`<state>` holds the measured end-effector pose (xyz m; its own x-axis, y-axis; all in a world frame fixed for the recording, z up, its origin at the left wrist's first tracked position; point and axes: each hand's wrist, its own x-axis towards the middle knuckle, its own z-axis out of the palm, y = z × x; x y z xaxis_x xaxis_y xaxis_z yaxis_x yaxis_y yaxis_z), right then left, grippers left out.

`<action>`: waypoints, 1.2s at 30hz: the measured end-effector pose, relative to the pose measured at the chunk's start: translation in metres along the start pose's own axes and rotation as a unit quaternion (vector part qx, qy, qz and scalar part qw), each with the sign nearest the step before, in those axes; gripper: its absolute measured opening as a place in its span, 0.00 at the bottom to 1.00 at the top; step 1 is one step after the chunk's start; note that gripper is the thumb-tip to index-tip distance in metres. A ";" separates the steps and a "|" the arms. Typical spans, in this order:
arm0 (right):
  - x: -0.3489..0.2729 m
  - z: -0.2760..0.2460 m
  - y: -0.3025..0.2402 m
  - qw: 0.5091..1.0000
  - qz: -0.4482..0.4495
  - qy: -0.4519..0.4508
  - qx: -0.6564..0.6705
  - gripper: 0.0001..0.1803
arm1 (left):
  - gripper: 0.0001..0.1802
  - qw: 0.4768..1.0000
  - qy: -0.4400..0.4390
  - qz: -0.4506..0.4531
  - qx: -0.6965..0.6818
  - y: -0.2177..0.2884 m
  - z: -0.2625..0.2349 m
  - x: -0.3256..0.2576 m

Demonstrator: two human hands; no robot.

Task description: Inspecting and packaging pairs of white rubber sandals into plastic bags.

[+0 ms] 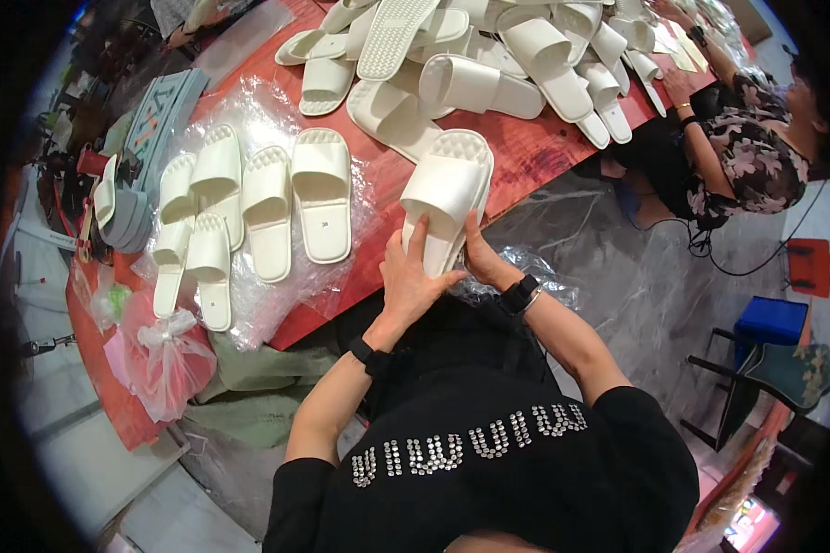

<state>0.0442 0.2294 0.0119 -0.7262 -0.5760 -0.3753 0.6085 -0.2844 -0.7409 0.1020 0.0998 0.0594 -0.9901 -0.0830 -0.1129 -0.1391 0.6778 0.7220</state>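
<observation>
I hold white slippers (444, 189) over the near edge of the red table, toes pointing away from me. They look like two pressed together, one mostly hidden behind the other. My left hand (413, 284) grips the heel end, with fingers reaching onto the insole below the strap. Along the right side, my right hand (485, 256) closes on the edge. Left of my hands, several matching slippers (324, 198) lie in pairs on crinkled clear plastic (290, 276). Beyond my hands spreads a loose pile of white slippers (484, 88), some turned sole up.
The red table (535, 175) runs diagonally. A tied pink plastic bag (171, 355) sits at its left end, near grey slippers (127, 221). At right, another person in a floral top (756, 166) works at the table. A chair (784, 373) and blue box (765, 327) stand lower right.
</observation>
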 end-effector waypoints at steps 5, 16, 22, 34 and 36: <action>-0.008 0.009 -0.004 0.999 -0.033 0.001 -0.025 0.53 | 0.44 0.993 0.043 0.084 -0.064 -0.006 -0.002 -0.009; -0.012 -0.009 0.014 0.991 -0.093 -0.036 -0.086 0.49 | 0.46 0.994 0.006 0.060 -0.088 -0.004 -0.009 -0.027; -0.007 -0.008 0.009 0.993 -0.076 -0.047 -0.083 0.39 | 0.36 0.994 0.002 0.060 -0.089 -0.011 -0.010 -0.022; 0.002 0.004 -0.013 0.992 0.018 0.005 0.123 0.25 | 0.30 0.900 -0.068 -0.010 -0.431 -0.013 -0.013 0.015; 0.001 0.002 -0.012 0.992 0.017 0.006 0.128 0.26 | 0.30 0.909 -0.072 -0.002 -0.410 -0.015 -0.012 0.016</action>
<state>0.0365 0.2307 0.0215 -0.7065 -0.5797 -0.4060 0.6933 -0.4514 -0.5618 0.0881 0.0800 0.0549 -0.9854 0.0527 -0.1617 -0.1663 -0.1000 0.9810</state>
